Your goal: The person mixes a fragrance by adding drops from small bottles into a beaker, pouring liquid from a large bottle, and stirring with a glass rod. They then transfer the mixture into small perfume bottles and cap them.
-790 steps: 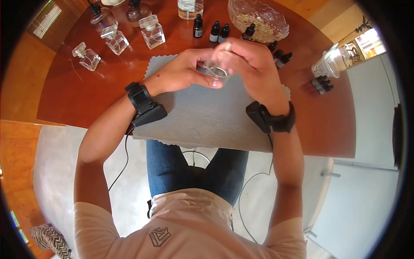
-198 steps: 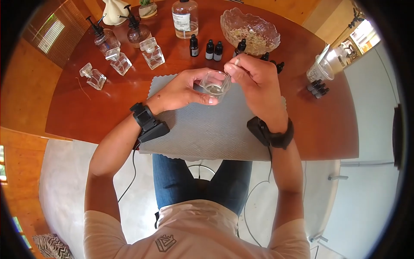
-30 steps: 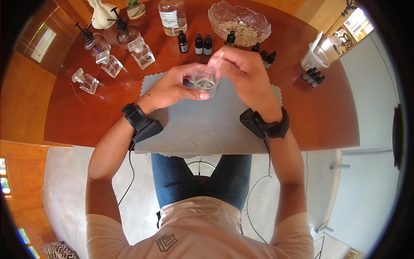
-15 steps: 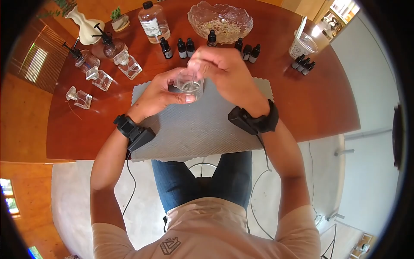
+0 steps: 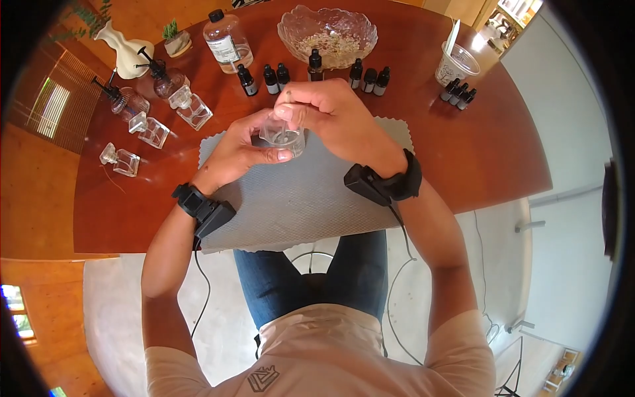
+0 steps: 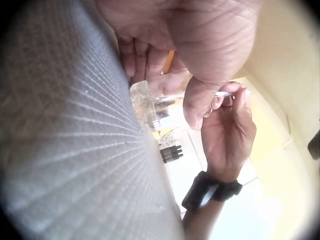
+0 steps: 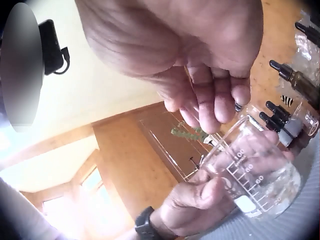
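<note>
A clear glass beaker (image 5: 284,140) with white volume marks is over the grey textured mat (image 5: 291,205), with what looks like a little clear liquid low inside. My left hand (image 5: 233,156) grips it from the left, thumb on the near side and fingers behind. My right hand (image 5: 334,122) is above the rim and pinches a thin clear stirring rod (image 6: 223,93), whose upper end sticks out over the fingers. In the right wrist view the beaker (image 7: 255,175) tilts with the camera, and the right fingers curl close over its mouth, hiding much of the rod.
Several black-capped dropper bottles (image 5: 247,81) line the back of the mat. Behind them stand a labelled bottle (image 5: 228,46) and a glass bowl (image 5: 327,40). Square perfume bottles (image 5: 192,109) and pump bottles (image 5: 129,104) are left; a plastic cup (image 5: 456,68) is right.
The head view has turned, so the table things appear further left. Both hands keep hold of the beaker and rod; the right hand, blurred by motion half a second ago, looks sharper now.
</note>
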The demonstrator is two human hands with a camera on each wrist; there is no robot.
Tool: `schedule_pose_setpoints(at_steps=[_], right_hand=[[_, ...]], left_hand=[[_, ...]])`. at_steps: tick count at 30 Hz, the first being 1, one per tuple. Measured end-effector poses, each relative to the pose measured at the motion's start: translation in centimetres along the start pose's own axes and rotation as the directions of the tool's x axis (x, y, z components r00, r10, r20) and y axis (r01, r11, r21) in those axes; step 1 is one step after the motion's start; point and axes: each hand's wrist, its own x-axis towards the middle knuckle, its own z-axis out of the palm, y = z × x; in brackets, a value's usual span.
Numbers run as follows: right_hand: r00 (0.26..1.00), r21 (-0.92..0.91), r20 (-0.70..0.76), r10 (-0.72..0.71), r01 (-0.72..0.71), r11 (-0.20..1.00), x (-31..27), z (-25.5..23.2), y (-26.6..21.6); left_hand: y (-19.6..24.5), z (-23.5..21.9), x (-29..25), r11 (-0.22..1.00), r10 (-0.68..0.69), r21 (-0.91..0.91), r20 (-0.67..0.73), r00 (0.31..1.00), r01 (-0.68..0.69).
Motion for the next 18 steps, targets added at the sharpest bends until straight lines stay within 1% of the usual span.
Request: schedule_pose_setpoints(at_steps=[2,5,6,8,11,14,17,18], right_hand=[[0.995,-0.036,-0.090,-0.047,0.044,0.998,0.0,0.3,0.1],[0.989,0.071,0.137,0.058,-0.068,0.995,0.0,-0.2,0.3],[0.998,0.038,0.053,0.022,-0.024,0.999,0.0,-0.1,0.3],[0.992,-0.039,-0.111,-0.057,0.053,0.998,0.0,0.5,0.4],[0.994,-0.005,-0.111,-0.004,0.004,1.000,-0.3,0.6,0.2],[0.995,-0.024,-0.092,0.041,-0.043,0.999,-0.2,0.0,0.4],[0.991,0.078,0.123,0.058,-0.068,0.995,0.0,-0.7,0.0],[0.998,0.036,0.055,0.027,-0.029,0.999,0.0,-0.5,0.0]], left_hand=[[-0.3,0.1,0.0,1.000,0.021,-0.008,-0.013,1.000,-0.022],[-0.2,-0.3,-0.1,0.999,-0.052,-0.007,0.024,0.998,0.053],[-0.1,-0.2,-0.1,1.000,-0.029,-0.003,0.012,1.000,0.029],[0.0,0.1,0.0,1.000,0.018,0.005,-0.012,1.000,-0.018],[0.1,0.0,-0.1,1.000,-0.003,0.012,-0.003,1.000,0.003],[0.0,0.0,-0.1,1.000,-0.008,-0.006,0.001,1.000,0.008],[0.0,-0.2,-0.2,0.999,-0.031,0.035,0.004,0.999,0.031],[-0.1,-0.1,-0.1,1.000,-0.009,0.024,-0.004,1.000,0.009]])
